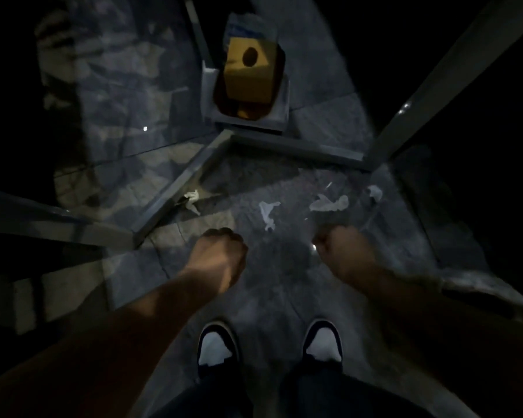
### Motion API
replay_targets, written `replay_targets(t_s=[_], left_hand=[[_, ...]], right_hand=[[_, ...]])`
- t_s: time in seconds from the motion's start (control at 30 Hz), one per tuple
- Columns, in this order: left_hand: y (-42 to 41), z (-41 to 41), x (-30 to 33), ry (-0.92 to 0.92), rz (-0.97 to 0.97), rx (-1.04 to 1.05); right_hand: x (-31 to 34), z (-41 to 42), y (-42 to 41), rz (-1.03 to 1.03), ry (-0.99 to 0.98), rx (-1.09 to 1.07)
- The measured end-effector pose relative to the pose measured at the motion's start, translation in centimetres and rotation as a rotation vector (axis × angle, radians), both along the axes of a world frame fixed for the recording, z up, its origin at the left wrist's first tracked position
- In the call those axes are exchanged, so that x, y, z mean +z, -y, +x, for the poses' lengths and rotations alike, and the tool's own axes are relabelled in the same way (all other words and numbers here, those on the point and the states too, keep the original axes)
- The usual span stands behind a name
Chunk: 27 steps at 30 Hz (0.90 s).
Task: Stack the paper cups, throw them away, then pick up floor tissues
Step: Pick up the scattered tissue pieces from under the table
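Seemingly empty, though the dim view makes it hard to tell, both hands, left [222, 251] and right [341, 251], hang clenched above the floor [284, 282], where crumpled tissues [267, 214] lie, light and limp, best pinched at a raised fold.

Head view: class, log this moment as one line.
left hand fisted, empty | right hand fisted | four tissues on floor | bin ahead
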<state>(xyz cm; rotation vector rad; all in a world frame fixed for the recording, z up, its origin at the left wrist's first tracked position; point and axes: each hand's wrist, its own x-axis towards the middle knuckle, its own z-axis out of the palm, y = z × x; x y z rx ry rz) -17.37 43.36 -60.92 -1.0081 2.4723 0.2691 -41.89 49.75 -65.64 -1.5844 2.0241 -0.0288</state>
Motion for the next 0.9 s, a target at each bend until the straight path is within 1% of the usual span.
replay_targets(t_s=[0.1, 0.17, 0.2, 0.3, 0.37, 0.47, 0.53, 0.6, 0.67, 0.77, 0.9], left_hand=[[2.5, -0.6, -3.4, 0.014, -0.033, 0.002], [4.3, -0.9, -5.7, -0.027, -0.111, -0.006], [5.1, -0.8, -6.8, -0.040, -0.156, -0.010], [7.1, 0.1, -10.6, -0.021, -0.234, -0.087], [8.3, 1.3, -12.7, -0.009, -0.228, -0.137], [9.5, 3.7, -15.0, -0.005, -0.148, -0.145], [9.9, 5.5, -16.1, 0.075, -0.044, -0.134], [10.2, 7.1, -16.4, 0.180, 0.029, -0.117], [10.4, 8.3, -16.1, 0.223, 0.104, -0.021], [10.6, 9.3, -15.7, 0.181, 0.185, 0.174], [10.6, 10.0, -16.2, 0.183, 0.210, 0.258]], right_hand=[[-4.0, 0.4, 3.4, -0.071, -0.059, 0.073], [-6.1, 0.6, 5.8, -0.155, -0.088, 0.150], [-7.2, 0.7, 7.0, -0.182, -0.070, 0.215], [-9.7, 1.5, 10.0, -0.151, -0.005, 0.421], [-11.1, 2.1, 11.1, -0.113, 0.019, 0.531], [-13.5, 2.2, 11.2, -0.122, -0.006, 0.648], [-15.1, 1.8, 10.7, -0.074, -0.074, 0.771], [-16.1, 1.4, 10.1, 0.028, -0.155, 0.869], [-16.5, 0.9, 9.7, 0.117, -0.217, 0.902], [-16.6, 0.4, 9.3, 0.187, -0.229, 0.907], [-17.3, 0.7, 9.5, 0.243, -0.247, 0.930]])
